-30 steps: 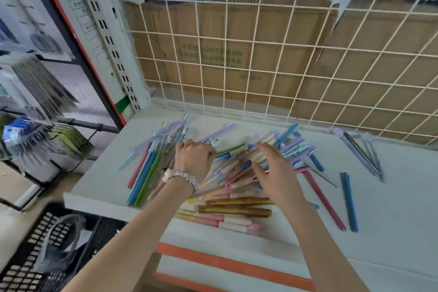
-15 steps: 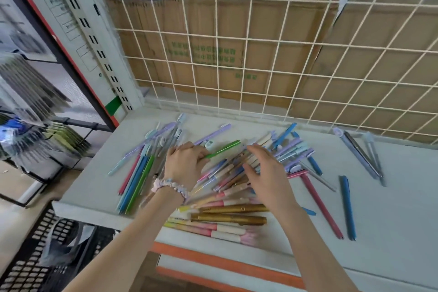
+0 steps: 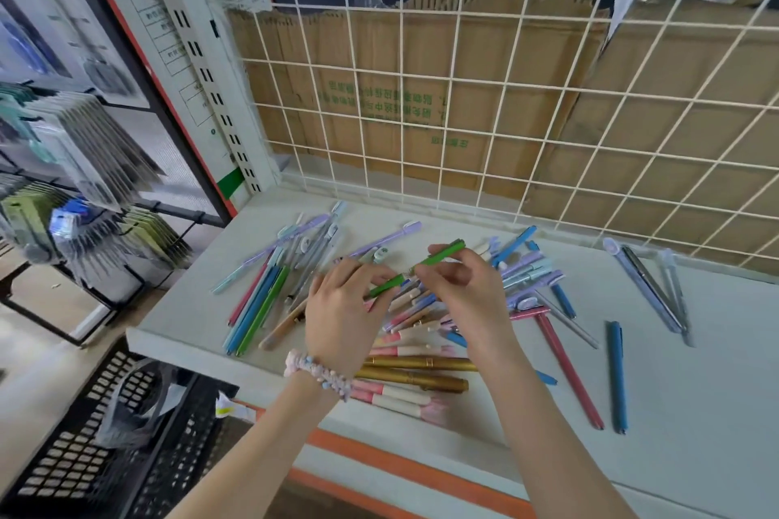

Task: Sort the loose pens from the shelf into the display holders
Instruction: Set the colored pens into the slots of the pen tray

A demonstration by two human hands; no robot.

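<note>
Several loose pens [image 3: 425,308] in many colours lie in a heap on the pale shelf [image 3: 695,392]. Above the heap I hold a green pen [image 3: 442,255] with both hands. My right hand [image 3: 468,291] pinches its upper part. My left hand [image 3: 341,312], with a beaded bracelet at the wrist, pinches its lower end. Two gold pens [image 3: 417,371] lie under my forearms near the shelf's front edge. No display holder shows in this view.
A white wire grid [image 3: 506,105] with cardboard behind it closes the back of the shelf. Sorted pens [image 3: 257,299] lie side by side on the left. A red pen [image 3: 569,371] and blue pen [image 3: 617,379] lie to the right. A black crate [image 3: 84,455] sits on the floor.
Both hands have lifted off the heap, where they lay spread flat. They now pinch the green pen, raised from the pile.
</note>
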